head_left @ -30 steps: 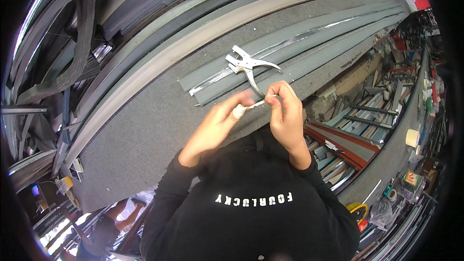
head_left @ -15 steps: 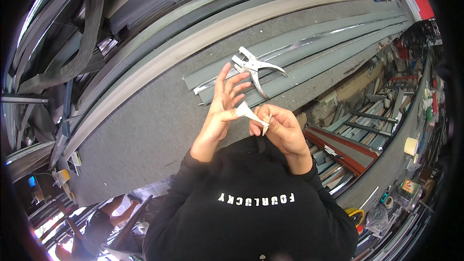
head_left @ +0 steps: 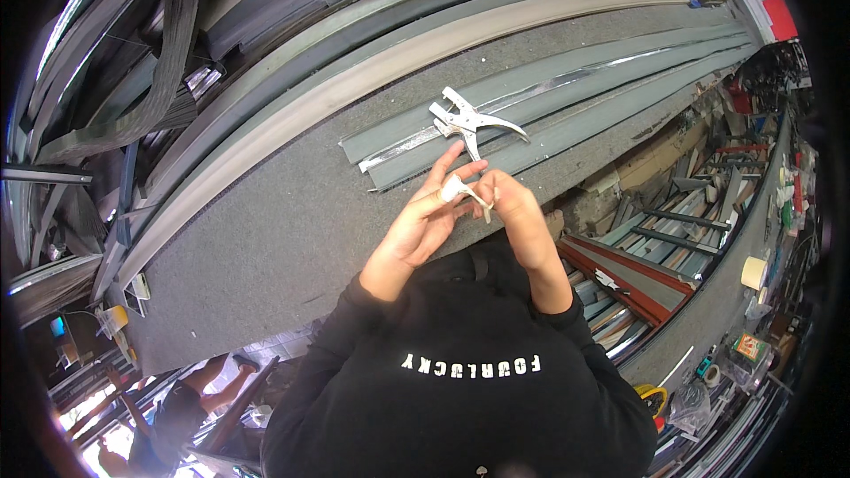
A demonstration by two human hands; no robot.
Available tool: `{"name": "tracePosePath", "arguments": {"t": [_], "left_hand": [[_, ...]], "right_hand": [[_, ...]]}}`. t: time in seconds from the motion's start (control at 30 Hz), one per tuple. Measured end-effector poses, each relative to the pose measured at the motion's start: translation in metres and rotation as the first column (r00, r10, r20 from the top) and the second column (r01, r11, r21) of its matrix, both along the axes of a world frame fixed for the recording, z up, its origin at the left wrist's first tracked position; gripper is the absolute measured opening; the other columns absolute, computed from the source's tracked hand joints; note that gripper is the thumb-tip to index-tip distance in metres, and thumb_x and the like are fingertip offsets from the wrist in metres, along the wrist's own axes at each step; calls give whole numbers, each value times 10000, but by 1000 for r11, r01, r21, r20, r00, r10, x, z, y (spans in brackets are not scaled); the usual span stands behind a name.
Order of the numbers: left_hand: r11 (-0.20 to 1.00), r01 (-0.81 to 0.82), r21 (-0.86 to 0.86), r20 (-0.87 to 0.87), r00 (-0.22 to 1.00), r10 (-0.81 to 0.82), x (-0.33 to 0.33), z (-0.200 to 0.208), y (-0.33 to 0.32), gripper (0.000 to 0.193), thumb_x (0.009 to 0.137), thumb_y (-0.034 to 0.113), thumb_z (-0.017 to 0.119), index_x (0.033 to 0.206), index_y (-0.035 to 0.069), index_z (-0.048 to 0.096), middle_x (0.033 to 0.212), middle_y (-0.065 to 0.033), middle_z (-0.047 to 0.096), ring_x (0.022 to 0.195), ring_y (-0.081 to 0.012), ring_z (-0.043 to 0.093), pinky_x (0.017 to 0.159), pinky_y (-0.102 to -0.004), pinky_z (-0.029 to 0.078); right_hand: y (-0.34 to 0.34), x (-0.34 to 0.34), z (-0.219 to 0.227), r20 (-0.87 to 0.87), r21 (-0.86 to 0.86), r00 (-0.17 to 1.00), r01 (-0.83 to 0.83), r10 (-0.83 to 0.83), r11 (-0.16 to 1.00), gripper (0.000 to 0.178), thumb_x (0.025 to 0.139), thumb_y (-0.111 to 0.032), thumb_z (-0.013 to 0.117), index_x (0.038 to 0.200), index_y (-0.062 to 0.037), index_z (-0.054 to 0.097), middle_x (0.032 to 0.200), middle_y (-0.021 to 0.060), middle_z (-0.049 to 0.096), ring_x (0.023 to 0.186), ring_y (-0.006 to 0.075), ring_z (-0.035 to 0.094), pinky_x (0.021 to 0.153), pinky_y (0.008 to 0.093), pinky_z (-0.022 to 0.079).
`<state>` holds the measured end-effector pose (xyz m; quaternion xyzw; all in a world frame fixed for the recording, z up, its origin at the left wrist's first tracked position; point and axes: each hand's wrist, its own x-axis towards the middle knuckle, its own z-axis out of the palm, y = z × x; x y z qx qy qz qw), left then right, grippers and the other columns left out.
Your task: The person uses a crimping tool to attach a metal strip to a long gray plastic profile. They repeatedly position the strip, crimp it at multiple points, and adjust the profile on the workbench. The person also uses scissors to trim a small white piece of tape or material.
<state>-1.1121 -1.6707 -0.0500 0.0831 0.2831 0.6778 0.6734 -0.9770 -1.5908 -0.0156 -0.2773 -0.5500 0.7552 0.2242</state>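
A thin white strip (head_left: pixel 453 188), perhaps cloth or tape, is wrapped about the thumb tip of my left hand (head_left: pixel 416 228). That hand's fingers are apart and partly stretched, with the palm turned toward my right. My right hand (head_left: pixel 518 212) pinches the strip's loose twisted end close to the left fingertips; its own fingertips are partly hidden behind the knuckles. Just beyond my hands, silver hand-punch pliers (head_left: pixel 467 122) lie with handles spread on long grey metal profiles (head_left: pixel 567 108). A left finger overlaps the pliers in the picture, and I cannot tell whether it touches them.
The profiles lie on a grey carpeted bench (head_left: pixel 257 257). Long pale and dark strips (head_left: pixel 354 96) run along its far side. At right are a rack of metal offcuts (head_left: pixel 651 239), a tape roll (head_left: pixel 753 273) and plastic bags. Another person (head_left: pixel 173 420) is at lower left.
My left hand has tilted right and its fingers have drawn closer together. My right hand has risen and turned over, bringing the strip's end up near the left fingers. The pliers stay put.
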Motion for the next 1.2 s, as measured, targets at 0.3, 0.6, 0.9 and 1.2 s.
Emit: {"name": "tracePosePath", "arguments": {"t": [0.3, 0.6, 0.9, 1.2], "left_hand": [[1000, 2, -27, -344, 939, -11, -6, 2, -3, 980, 788, 340, 725, 1528, 122, 120, 1350, -285, 471, 1198, -406, 538, 1017, -498, 445], [993, -47, 111, -431, 898, 90, -15, -9, -4, 1132, 717, 359, 787, 1526, 131, 30, 1270, -237, 540, 1215, -381, 520, 1066, -480, 367], [910, 190, 369, -242, 965, -104, -23, -9, 4, 1551, 438, 583, 921, 1543, 149, -77, 1375, -204, 443, 1299, -354, 446, 1122, -459, 266], [942, 87, 323, -183, 983, -28, -20, 3, 7, 1579, 371, 620, 910, 1551, 154, -29, 1348, -188, 473, 1276, -354, 464, 1128, -468, 265]], "right_hand": [[-4, -2, 5, -294, -537, 945, -285, 141, 794, 382, 967, -188, 454, 609, -90, 365, 572, 12, 382, 512, 126, 369, 496, 280, 329], [-12, -10, 17, -321, -559, 924, -362, 208, 746, 404, 973, -207, 449, 598, -99, 345, 549, -12, 334, 489, 114, 341, 476, 267, 291], [-6, 10, 74, 407, 446, 869, -457, 281, 770, 342, 798, -321, 766, 826, -38, 576, 799, 118, 584, 769, 297, 580, 692, 377, 439], [-8, 13, 80, 209, 297, 977, -106, 44, 949, 221, 772, -53, 754, 712, -28, 543, 627, 8, 480, 613, 77, 456, 565, 256, 357]]}}
